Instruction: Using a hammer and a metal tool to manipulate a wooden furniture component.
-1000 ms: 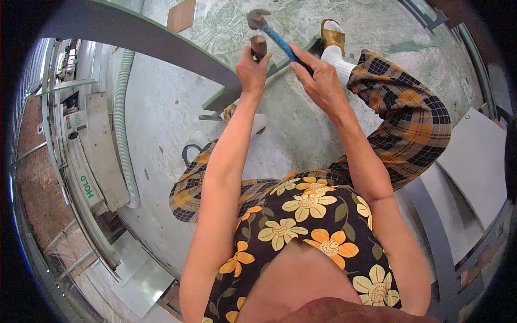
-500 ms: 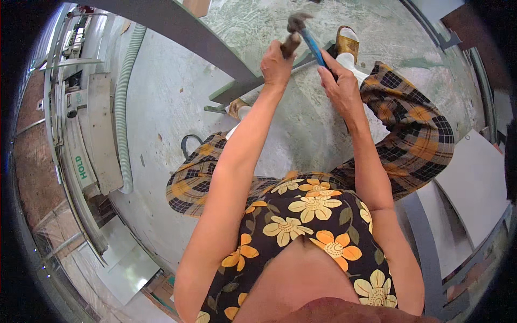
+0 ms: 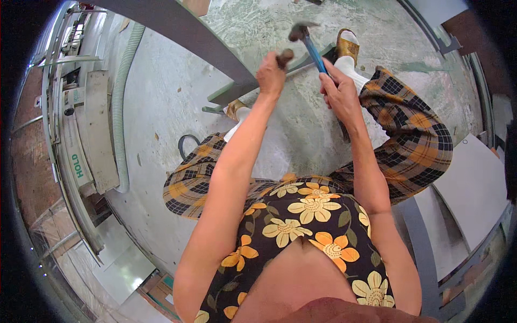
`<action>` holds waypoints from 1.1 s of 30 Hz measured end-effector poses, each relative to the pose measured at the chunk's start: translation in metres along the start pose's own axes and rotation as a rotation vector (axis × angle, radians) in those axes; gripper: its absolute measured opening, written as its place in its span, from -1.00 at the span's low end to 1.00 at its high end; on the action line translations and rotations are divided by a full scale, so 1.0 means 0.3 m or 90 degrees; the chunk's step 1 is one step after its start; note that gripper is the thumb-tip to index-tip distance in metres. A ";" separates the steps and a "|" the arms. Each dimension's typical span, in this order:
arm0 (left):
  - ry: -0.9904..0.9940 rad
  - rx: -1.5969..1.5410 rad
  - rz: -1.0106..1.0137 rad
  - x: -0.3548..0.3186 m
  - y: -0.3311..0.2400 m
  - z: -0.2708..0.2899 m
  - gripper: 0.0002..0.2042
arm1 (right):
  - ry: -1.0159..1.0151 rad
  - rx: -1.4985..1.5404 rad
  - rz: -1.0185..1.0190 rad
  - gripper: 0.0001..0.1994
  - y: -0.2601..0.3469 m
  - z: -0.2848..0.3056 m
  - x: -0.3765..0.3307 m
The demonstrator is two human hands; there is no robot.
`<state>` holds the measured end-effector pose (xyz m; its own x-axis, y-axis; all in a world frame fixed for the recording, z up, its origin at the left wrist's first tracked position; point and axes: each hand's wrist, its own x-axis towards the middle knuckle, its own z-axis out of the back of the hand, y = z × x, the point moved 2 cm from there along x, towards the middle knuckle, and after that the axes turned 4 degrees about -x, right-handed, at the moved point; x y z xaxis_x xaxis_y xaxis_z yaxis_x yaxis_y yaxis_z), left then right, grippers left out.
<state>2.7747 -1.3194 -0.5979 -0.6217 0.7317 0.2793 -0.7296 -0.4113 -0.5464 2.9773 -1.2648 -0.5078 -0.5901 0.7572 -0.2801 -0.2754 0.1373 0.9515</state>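
My left hand (image 3: 271, 74) is closed around a short dark rod-like tool, a chisel or punch (image 3: 285, 55), held upright against a long grey panel edge (image 3: 188, 32) on the floor. My right hand (image 3: 339, 89) grips the blue handle of a hammer (image 3: 309, 46), whose metal head is raised just above and right of the rod's top. Both arms reach forward from the lower edge, over my knees in checked trousers.
A grey metal bracket (image 3: 226, 97) lies under the panel by my left foot. A ribbed grey hose (image 3: 121, 102) and a machine body (image 3: 81, 140) run along the left. Flat grey boards (image 3: 474, 188) lie at the right on the concrete floor.
The view has shifted, with hands and hammer moving up and right in the picture. The hammer head stays close over the rod's top and both grips are unchanged.
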 end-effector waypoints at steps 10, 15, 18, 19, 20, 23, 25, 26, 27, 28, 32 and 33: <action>-0.103 -0.300 0.030 0.131 -0.175 0.219 -0.68 | -0.063 0.082 0.102 -0.58 0.085 0.059 -0.016; -0.068 -0.304 0.002 0.115 -0.234 0.177 -0.71 | -0.068 0.067 0.128 -0.58 0.097 0.070 -0.028; -0.055 -0.246 -0.046 0.108 -0.209 0.146 -0.68 | -0.074 0.067 0.144 -0.59 0.110 0.069 -0.032; -0.054 -0.246 -0.047 0.104 -0.195 0.139 -0.68 | -0.076 0.069 0.144 -0.59 0.111 0.067 -0.035; -0.047 -0.254 -0.044 0.104 -0.192 0.136 -0.67 | -0.078 0.068 0.166 -0.59 0.111 0.065 -0.035; -0.037 -0.245 -0.038 0.107 -0.190 0.119 -0.67 | -0.081 0.054 0.224 -0.58 0.103 0.065 -0.033; -0.034 -0.229 -0.035 0.109 -0.192 0.105 -0.67 | -0.083 0.038 0.258 -0.58 0.108 0.068 -0.039; -0.041 -0.236 -0.056 0.112 -0.185 0.096 -0.66 | -0.081 0.020 0.249 -0.60 0.121 0.062 -0.045; -0.047 -0.243 -0.076 0.112 -0.179 0.088 -0.66 | -0.080 0.001 0.240 -0.61 0.129 0.058 -0.048; -0.046 -0.244 -0.078 0.108 -0.170 0.081 -0.66 | -0.081 0.001 0.240 -0.61 0.127 0.053 -0.045; -0.027 -0.206 -0.031 0.069 -0.132 0.056 -0.65 | -0.038 -0.113 0.087 -0.63 0.104 0.041 -0.033; -0.030 -0.204 -0.024 0.060 -0.135 0.053 -0.65 | -0.063 -0.098 0.140 -0.63 0.095 0.039 -0.034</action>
<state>2.7884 -1.2982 -0.5583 -0.6147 0.7135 0.3362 -0.6296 -0.1872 -0.7540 2.9842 -1.2611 -0.4764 -0.5738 0.8175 -0.0488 -0.2655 -0.1294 0.9554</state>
